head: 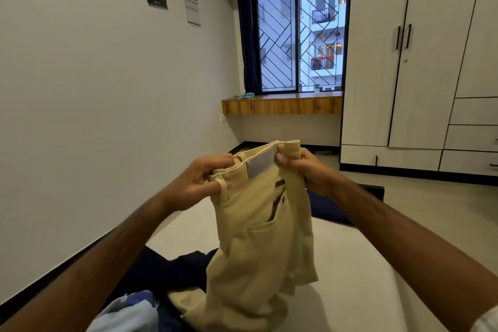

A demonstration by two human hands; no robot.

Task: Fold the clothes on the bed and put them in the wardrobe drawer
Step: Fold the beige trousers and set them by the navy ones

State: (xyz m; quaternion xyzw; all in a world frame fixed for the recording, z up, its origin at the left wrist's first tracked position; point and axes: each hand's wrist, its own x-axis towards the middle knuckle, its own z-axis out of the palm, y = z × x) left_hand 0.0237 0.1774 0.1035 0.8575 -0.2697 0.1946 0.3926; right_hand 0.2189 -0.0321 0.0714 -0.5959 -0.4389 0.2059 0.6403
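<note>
Beige trousers [258,224] in both hands

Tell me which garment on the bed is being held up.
The beige trousers, gripped at the waistband by both hands; the dark navy garment and the light blue one lie untouched.

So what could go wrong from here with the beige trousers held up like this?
Both the left hand and right hand pinch only the waistband of the beige trousers, so a slip could drop them. The trailing legs lie bunched on the dark garment on the bed, which may be dragged along or crease the fold.
</note>
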